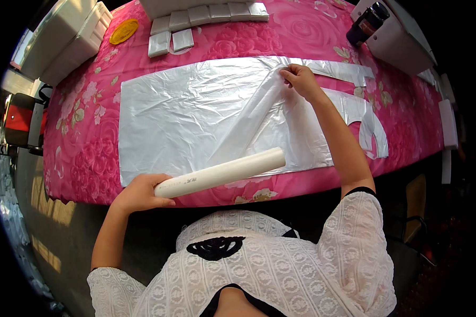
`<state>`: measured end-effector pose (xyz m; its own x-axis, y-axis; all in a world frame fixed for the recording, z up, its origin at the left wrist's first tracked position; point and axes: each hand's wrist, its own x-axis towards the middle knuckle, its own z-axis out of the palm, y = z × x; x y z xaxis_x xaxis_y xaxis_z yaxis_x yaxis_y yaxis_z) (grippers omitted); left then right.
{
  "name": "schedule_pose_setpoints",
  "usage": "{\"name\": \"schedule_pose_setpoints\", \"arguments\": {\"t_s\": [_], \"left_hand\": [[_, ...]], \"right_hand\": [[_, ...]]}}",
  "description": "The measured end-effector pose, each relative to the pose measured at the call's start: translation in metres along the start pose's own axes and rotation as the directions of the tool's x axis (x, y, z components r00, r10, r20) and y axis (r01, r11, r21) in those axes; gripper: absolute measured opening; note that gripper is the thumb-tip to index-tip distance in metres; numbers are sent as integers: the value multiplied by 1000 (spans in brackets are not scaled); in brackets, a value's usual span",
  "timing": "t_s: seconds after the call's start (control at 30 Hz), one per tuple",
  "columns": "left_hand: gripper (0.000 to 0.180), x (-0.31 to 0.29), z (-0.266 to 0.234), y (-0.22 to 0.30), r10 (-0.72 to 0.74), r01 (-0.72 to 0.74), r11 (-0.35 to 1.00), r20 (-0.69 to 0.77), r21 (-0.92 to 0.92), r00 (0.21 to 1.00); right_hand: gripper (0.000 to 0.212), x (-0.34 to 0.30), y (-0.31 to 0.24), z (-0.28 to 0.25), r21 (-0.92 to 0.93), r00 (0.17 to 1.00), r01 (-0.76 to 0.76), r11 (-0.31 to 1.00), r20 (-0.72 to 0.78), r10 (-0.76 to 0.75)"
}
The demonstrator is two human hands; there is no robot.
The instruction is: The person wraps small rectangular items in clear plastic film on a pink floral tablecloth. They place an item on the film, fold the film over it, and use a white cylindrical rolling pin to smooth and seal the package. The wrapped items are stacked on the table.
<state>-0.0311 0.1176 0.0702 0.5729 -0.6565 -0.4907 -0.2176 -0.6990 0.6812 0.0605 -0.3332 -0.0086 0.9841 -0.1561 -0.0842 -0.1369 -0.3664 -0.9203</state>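
Observation:
A thin, shiny white plastic bag lies spread on the table, with handle-like cut-outs at its right end. My right hand pinches its upper layer near the far edge, drawing a diagonal fold that runs down toward the near side. In my left hand is the left end of a white plastic pipe. The pipe slants up to the right above the near edge of the bag, with its other end free.
A pink floral tablecloth covers the table. Small white folded packets stand at the back beside a yellow oval dish. White boxes are at the far left. A dark bottle is by a white box at the far right.

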Motion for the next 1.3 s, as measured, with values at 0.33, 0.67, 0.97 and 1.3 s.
{"name": "schedule_pose_setpoints", "arguments": {"t_s": [0.33,0.67,0.97,1.3], "left_hand": [[64,97,35,38,745,-535,550,-88,642,661],[91,94,96,23,601,-487,617,28,619,798],[92,87,130,39,544,-376,685,-95,624,834],[87,88,111,32,636,-565,693,-11,448,772]], "right_hand": [[18,24,-32,62,-101,957,67,993,287,-36],[32,1,-43,66,-100,981,93,991,-160,-108],[41,-141,-35,92,-651,739,608,454,255,-624],[46,-120,9,-34,-805,849,138,577,-204,-487]]}}
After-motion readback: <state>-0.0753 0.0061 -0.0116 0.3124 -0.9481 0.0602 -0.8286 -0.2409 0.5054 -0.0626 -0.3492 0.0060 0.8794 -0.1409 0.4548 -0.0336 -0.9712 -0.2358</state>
